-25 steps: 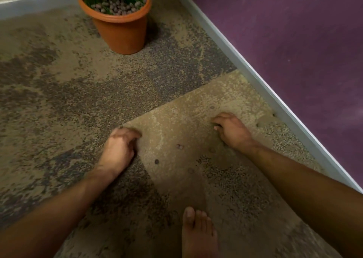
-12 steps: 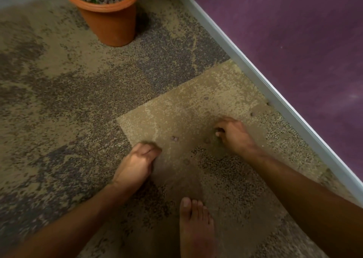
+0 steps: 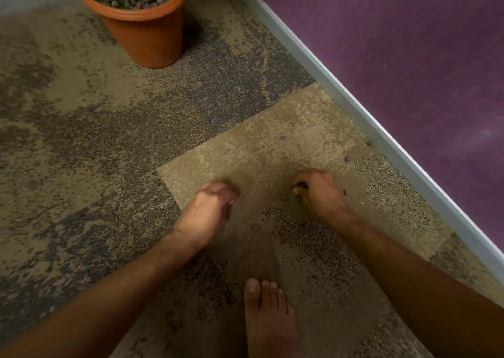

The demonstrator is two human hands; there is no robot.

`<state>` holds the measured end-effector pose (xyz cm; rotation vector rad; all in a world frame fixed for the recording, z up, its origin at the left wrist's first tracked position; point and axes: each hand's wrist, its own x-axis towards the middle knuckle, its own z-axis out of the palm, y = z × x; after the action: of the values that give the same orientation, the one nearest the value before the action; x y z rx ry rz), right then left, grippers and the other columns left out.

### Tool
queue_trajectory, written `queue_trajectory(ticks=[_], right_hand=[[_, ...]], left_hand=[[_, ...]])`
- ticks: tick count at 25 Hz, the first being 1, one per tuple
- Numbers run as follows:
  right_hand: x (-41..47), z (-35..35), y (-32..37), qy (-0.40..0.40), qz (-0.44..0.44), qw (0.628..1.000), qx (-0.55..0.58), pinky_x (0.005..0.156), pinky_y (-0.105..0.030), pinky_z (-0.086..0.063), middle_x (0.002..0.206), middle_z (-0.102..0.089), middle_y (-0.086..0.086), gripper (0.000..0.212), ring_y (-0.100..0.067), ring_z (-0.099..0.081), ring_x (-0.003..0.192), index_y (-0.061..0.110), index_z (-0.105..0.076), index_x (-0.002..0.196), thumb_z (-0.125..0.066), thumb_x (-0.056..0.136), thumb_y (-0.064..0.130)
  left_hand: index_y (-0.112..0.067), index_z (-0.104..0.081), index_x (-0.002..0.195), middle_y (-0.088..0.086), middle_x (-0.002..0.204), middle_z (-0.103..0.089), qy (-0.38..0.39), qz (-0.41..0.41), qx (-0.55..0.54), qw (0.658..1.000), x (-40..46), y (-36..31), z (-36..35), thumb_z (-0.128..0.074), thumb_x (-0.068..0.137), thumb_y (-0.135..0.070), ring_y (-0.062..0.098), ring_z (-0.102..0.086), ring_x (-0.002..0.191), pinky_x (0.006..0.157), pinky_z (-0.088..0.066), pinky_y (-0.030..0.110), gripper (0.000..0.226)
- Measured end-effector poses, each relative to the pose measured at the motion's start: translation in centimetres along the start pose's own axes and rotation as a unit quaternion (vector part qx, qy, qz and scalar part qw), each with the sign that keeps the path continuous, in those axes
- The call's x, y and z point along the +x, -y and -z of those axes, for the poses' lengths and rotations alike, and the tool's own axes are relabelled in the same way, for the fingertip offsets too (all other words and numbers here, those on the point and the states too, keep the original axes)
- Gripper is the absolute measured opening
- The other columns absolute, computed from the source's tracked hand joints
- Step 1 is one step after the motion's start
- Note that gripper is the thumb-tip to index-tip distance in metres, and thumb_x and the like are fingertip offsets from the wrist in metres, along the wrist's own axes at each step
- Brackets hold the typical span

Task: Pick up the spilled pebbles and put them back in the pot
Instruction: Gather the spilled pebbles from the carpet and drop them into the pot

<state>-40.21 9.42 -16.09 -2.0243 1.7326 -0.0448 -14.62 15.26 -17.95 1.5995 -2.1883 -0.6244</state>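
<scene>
An orange terracotta pot with a green plant and grey pebbles on its soil stands on the carpet at the top left. Small spilled pebbles lie scattered on the tan carpet tile: one pebble near the baseboard, another pebble farther up, and a third pebble between my hands. My left hand is curled into a fist with its fingertips on the carpet; anything inside it is hidden. My right hand pinches a dark pebble between thumb and fingers, low over the carpet.
A grey baseboard runs diagonally along the right below a purple wall. My bare foot rests on the carpet at the bottom centre. Open mottled carpet lies between my hands and the pot.
My left hand slid right across the carpet onto the spot where a pebble lay. My right hand closed its fingers on a pebble. The view shifted, so the pot appears farther right.
</scene>
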Motion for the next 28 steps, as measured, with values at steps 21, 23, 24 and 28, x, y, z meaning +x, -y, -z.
queue_trajectory(ticks=[21, 23, 24, 28], right_hand=[[4.1, 1.5, 5.5, -0.002, -0.097, 0.872, 0.479, 0.071, -0.024, -0.058, 0.089, -0.075, -0.008, 0.013, -0.019, -0.073, 0.074, 0.01, -0.074, 0.091, -0.075, 0.079, 0.005], [5.7, 2.2, 7.4, -0.008, -0.082, 0.853, 0.515, 0.067, -0.018, -0.058, 0.086, -0.074, -0.01, 0.014, -0.015, -0.072, 0.07, 0.005, -0.073, 0.094, -0.072, 0.08, 0.003], [6.8, 2.7, 8.6, -0.008, -0.071, 0.845, 0.53, 0.066, -0.017, -0.058, 0.085, -0.073, -0.01, 0.013, -0.012, -0.071, 0.067, 0.003, -0.071, 0.094, -0.071, 0.081, 0.001], [12.5, 5.8, 13.7, 0.012, -0.025, 0.833, 0.552, 0.07, -0.02, -0.06, 0.082, -0.07, -0.01, 0.015, -0.012, -0.07, 0.068, -0.002, -0.068, 0.098, -0.068, 0.083, -0.001]], left_hand=[[-0.018, -0.066, 0.116, -0.001, 0.124, -0.062, 0.118, -0.118, 0.018, 0.986, 3.9, 1.8, 0.3, -0.057, 0.087, -0.004, 0.016, -0.052, 0.119, 0.1, -0.043, 0.024, 0.034], [-0.017, -0.074, 0.099, -0.001, 0.106, -0.07, 0.05, -0.038, -0.076, 0.995, 4.7, 2.4, 2.0, -0.062, 0.085, -0.003, 0.011, -0.063, 0.102, 0.091, -0.042, 0.011, 0.023], [-0.018, -0.075, 0.093, -0.004, 0.098, -0.073, -0.001, 0.0, -0.101, 0.995, 5.4, 2.9, 3.2, -0.066, 0.084, -0.003, 0.006, -0.065, 0.093, 0.085, -0.039, 0.004, 0.02], [-0.032, -0.076, 0.08, -0.024, 0.08, -0.068, -0.156, 0.176, -0.193, 0.953, 10.4, 6.2, 9.9, -0.077, 0.079, -0.017, -0.017, -0.061, 0.076, 0.073, -0.033, -0.006, 0.014]])
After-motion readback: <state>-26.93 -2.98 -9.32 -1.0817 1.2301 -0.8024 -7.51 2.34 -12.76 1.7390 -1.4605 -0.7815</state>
